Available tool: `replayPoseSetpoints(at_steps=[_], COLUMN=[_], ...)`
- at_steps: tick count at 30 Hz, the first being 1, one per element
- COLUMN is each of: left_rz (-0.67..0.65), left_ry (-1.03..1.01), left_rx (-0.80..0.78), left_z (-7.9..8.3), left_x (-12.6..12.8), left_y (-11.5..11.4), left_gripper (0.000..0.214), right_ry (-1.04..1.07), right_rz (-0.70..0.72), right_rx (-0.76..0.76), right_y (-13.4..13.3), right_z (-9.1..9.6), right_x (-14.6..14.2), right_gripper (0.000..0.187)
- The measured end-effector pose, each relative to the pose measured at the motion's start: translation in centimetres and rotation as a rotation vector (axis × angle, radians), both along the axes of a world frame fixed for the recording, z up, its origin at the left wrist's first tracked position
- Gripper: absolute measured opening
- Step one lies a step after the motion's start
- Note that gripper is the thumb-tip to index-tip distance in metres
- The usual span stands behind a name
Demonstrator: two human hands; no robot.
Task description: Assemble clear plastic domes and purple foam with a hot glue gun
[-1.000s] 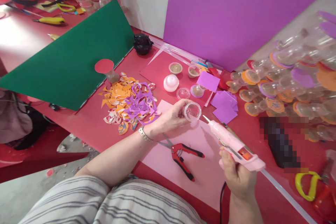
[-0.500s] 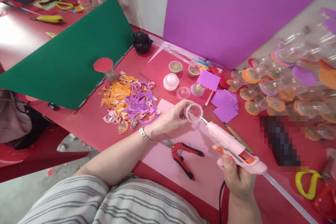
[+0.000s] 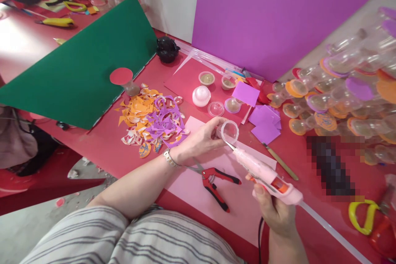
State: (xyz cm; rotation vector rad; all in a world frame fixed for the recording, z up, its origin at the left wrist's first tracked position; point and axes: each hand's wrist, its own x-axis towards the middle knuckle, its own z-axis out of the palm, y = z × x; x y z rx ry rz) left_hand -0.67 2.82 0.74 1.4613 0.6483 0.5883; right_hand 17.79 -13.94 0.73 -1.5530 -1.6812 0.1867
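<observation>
My left hand (image 3: 207,136) is closed around a small clear plastic cup (image 3: 229,132), its round rim turned toward me. In my right hand (image 3: 276,210) is a pink glue gun (image 3: 262,169) with a long glue stick (image 3: 334,229) coming out of its back end. The nozzle is at the lower edge of the cup's rim; whether it touches, I cannot tell. Below the cup, red-handled snips (image 3: 213,179) lie with their handles spread on a pink sheet (image 3: 192,198). A wooden-handled tool (image 3: 281,161) rests right of the glue gun.
Orange and purple foam scraps (image 3: 154,115) are heaped at the left, before a leaning green board (image 3: 83,66). Purple squares (image 3: 266,123), a pale pink ball (image 3: 201,96) and small cups (image 3: 206,78) lie behind my hands. Stacked clear cup pieces (image 3: 337,95) fill the right, above yellow-handled scissors (image 3: 363,216).
The glue gun in my right hand has shifted left and slightly down, its nozzle moving from the right of the cup's rim to the lower edge. My left hand has tilted the cup slightly.
</observation>
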Motion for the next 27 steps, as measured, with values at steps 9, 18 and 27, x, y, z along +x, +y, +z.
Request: replayPoseSetpoints(at_steps=[9,18,27], left_rz=[-0.033,-0.030,-0.036], left_ry=[0.072,0.068,0.083], left_rx=[0.111,0.123,0.121], left_z=[-0.2,-0.3,0.2], left_x=[0.1,0.1,0.1], left_y=[0.0,-0.2,-0.3], left_gripper=[0.028,0.030,0.029], right_ry=[-0.032,-0.066,-0.130], right_rz=[0.033,0.016,-0.004], right_rx=[0.027,0.068,0.118], right_y=[0.6,0.2,0.0], right_z=[0.8,-0.1,-0.4], right_x=[-0.3,0.0,0.2], right_gripper=[0.015,0.013,0.016])
